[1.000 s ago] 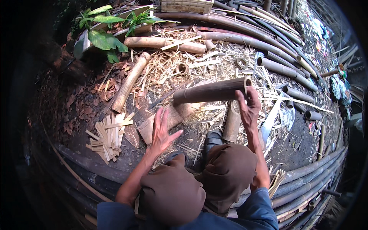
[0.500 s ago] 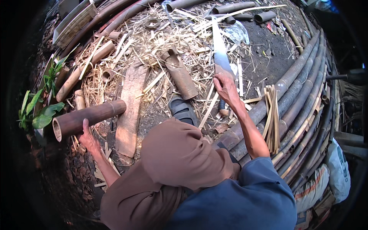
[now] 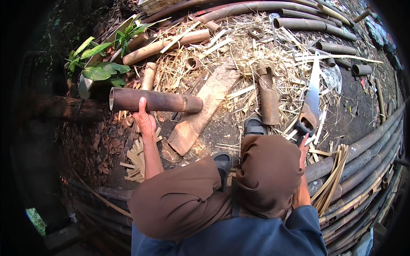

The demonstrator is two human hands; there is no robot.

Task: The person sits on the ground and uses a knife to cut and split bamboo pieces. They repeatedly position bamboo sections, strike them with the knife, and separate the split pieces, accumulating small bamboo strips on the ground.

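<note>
My left hand (image 3: 146, 120) is closed round a dark brown bamboo section (image 3: 151, 100), thumb on its near side. The section's hollow end faces left and its other end rests on a wooden plank (image 3: 200, 115). A handsaw (image 3: 313, 89) lies on the ground at the right, blade pointing away from me. Close behind its dark handle is my right hand (image 3: 303, 146), with a fingertip stretched toward the handle. My brown-covered knee hides most of that hand, so its grip does not show.
A notched bamboo piece (image 3: 268, 100) lies among straw-like shavings (image 3: 239, 47). Long bamboo poles (image 3: 363, 158) line the right side, with thin strips (image 3: 332, 179) on them. Leafy plants (image 3: 102, 70) and another bamboo length (image 3: 166, 46) are at the far left. My sandalled foot (image 3: 254, 125) is near the middle.
My right hand has drawn back from the top of the saw's handle to just behind it. The saw stays on the ground. My view has swung left; my left hand keeps holding the bamboo section.
</note>
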